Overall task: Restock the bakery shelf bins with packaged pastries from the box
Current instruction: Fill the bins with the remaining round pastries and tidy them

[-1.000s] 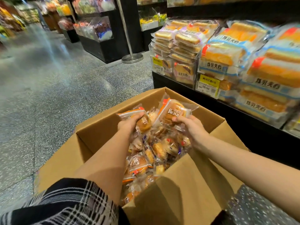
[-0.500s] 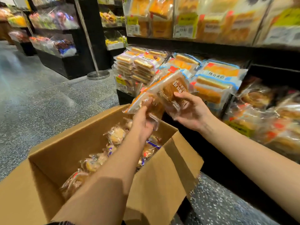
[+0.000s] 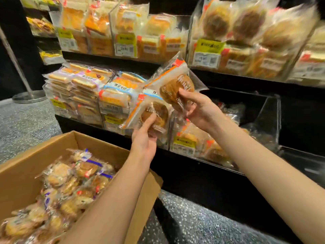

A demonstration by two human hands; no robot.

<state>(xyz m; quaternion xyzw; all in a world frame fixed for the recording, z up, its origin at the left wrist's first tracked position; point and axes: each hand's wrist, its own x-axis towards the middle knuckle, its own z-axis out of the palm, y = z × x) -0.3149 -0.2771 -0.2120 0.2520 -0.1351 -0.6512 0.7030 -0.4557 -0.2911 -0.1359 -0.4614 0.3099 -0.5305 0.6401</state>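
My left hand point(image 3: 145, 138) pinches a clear packet with a round brown pastry point(image 3: 154, 113) and an orange edge. My right hand point(image 3: 197, 108) grips a second such packet point(image 3: 175, 87), held higher and tilted. Both packets hang in front of the lower shelf, above a clear bin point(image 3: 184, 147) that holds similar pastries. The open cardboard box point(image 3: 91, 141) stands at lower left, with several wrapped pastries point(image 3: 70, 184) piled inside. To the right sits a nearly bare clear bin point(image 3: 269, 117).
Clear bins of sandwich cakes point(image 3: 84, 85) fill the lower shelf at left. The upper shelf carries bins of bread packets point(image 3: 126, 29) with yellow price tags. A metal stanchion base point(image 3: 29, 96) stands on the speckled floor at left. The black shelf base point(image 3: 202, 187) runs along the floor.
Both hands lifted their packets out of the box and carried them up and right to the shelf front. My view turned from the box toward the shelves.
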